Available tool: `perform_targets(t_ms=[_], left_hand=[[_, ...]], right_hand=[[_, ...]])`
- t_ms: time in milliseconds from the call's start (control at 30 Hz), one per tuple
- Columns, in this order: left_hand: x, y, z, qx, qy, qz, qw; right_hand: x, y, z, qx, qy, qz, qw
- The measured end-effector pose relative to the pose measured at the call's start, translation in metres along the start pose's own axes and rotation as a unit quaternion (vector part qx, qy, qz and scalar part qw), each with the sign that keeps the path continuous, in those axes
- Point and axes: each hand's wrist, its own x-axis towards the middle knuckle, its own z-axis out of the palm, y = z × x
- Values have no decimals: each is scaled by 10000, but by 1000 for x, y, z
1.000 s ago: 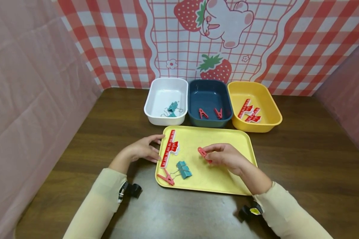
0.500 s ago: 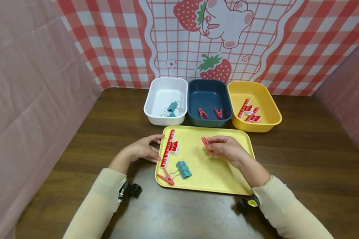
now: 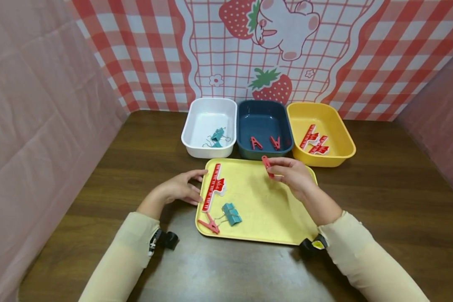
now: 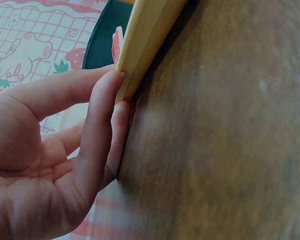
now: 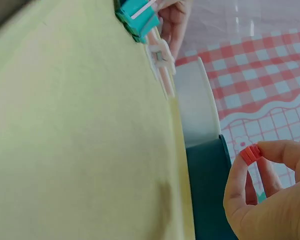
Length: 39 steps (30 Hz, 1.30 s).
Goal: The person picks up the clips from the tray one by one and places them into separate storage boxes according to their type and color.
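Observation:
My right hand [image 3: 292,174] pinches a red clothespin [image 3: 266,165] between thumb and fingertips, above the far edge of the yellow tray [image 3: 272,209]. In the right wrist view the clothespin [image 5: 250,154] shows end-on. At the tray's left rim, the fingertips of my left hand [image 3: 179,187] touch the edge; the left wrist view shows them against its side. On the tray lie a long red-and-white clip [image 3: 213,188], a teal binder clip [image 3: 232,214] and another red clothespin [image 3: 210,224], all near its left side.
Behind the tray stand a white bin [image 3: 188,144] with teal binder clips, a dark blue bin [image 3: 266,155] with two red clothespins, and a yellow bin [image 3: 336,160] with two red-and-white clips. A checked cloth [image 3: 154,54] hangs behind them.
My right hand has carried the red clothespin away from me and slightly right, from over the tray's middle to its far edge by the dark blue bin. My left hand has stayed put.

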Motion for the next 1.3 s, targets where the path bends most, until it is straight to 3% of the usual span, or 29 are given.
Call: perform_targets(t_ms=[567, 900, 1300], left_hand=[[0, 0, 0, -4, -24, 18, 10000], [0, -1, 1, -132, -132, 217, 9996], [-1, 0, 0, -84, -135, 187, 9997]], right_hand=[[22, -12, -8, 204, 602, -256, 9976], [30, -16, -7, 279, 789, -457, 9954], [44, -26, -3, 218, 1091, -371, 9931]])
